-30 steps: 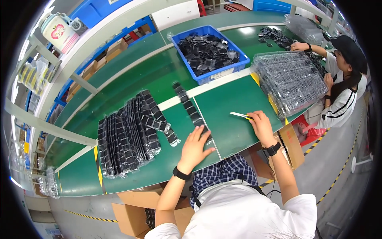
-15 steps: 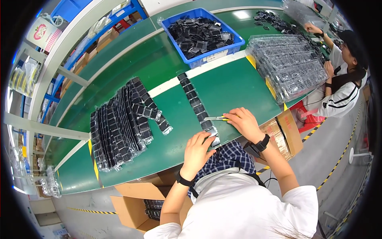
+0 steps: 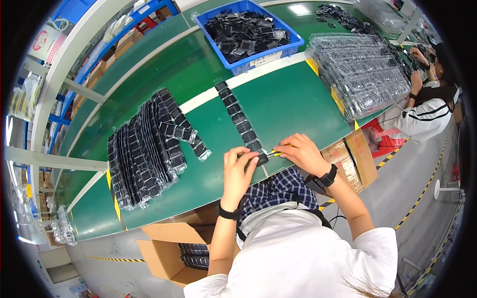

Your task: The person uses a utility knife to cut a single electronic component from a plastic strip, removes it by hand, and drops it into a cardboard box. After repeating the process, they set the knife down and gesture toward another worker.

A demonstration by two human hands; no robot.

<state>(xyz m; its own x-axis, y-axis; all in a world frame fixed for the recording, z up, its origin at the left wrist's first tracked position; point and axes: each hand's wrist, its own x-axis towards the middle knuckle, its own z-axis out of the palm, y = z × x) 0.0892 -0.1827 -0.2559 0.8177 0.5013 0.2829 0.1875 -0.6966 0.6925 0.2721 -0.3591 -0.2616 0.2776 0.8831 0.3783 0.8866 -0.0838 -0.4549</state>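
Note:
A strip of black square pieces in clear plastic (image 3: pixel 237 116) lies on the green table, running from the far side down to my hands. The fingers of my left hand (image 3: pixel 237 171) are closed on its near end, beside the last black piece. In my right hand (image 3: pixel 300 153) is a yellow utility knife (image 3: pixel 279 153), its blade pointing left at that end. Whether the blade touches the plastic I cannot tell. Left of my hands lies a pile of similar strips (image 3: pixel 141 154), with one strip crossing over the others.
Beyond the strip stands a blue bin (image 3: pixel 293 45) heaped with black square pieces. To its right is a stack of clear plastic packs (image 3: pixel 357 74), with a co-worker (image 3: pixel 427 107) beside it. An open cardboard box (image 3: pixel 159 260) holding strips stands below the table's front edge.
The knife has moved from the strip's right edge down to its near end. My left hand has risen slightly and now pinches that end. The co-worker's hands have come closer together.

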